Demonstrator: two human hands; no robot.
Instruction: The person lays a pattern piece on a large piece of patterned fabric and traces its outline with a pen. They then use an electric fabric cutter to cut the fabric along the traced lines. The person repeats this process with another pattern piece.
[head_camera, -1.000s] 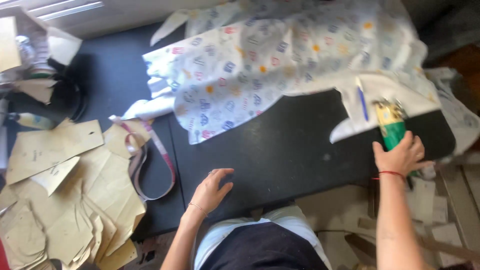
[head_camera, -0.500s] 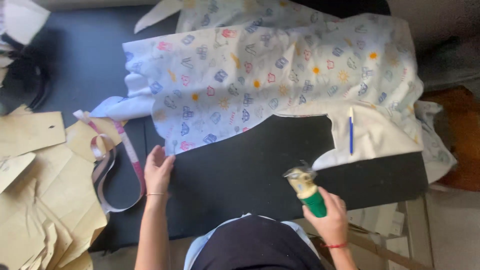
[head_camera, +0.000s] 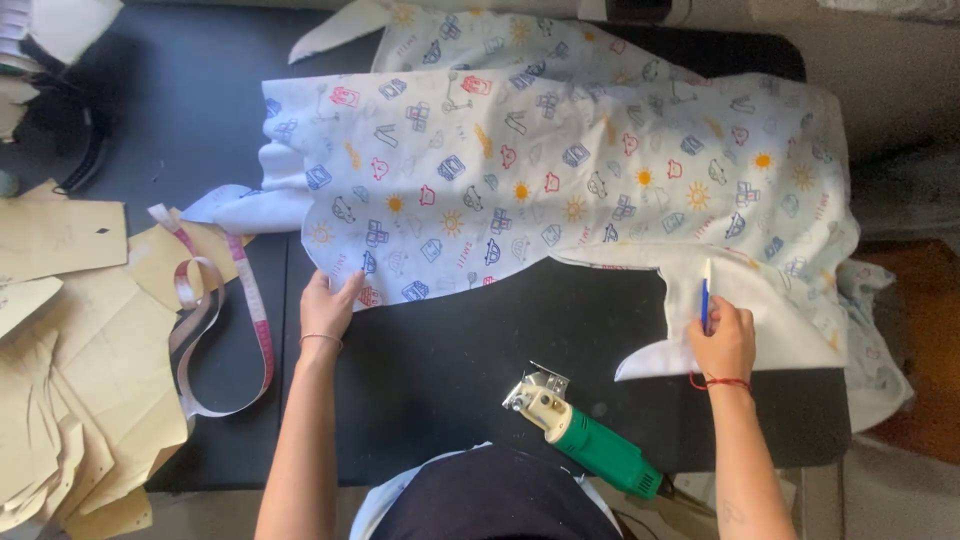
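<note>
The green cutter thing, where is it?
The green electric fabric cutter lies on the black table, near the front edge, between both hands, nearer the right hand.

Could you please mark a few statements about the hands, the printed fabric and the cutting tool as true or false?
1. The right hand holds a blue pen. True.
2. The left hand rests on the edge of the printed fabric. True.
3. The green electric cutter is gripped by the right hand. False: it lies alone on the dark table.
4. The measuring tape lies on top of the fabric. False: it lies left of it, partly on tan paper patterns.
</note>
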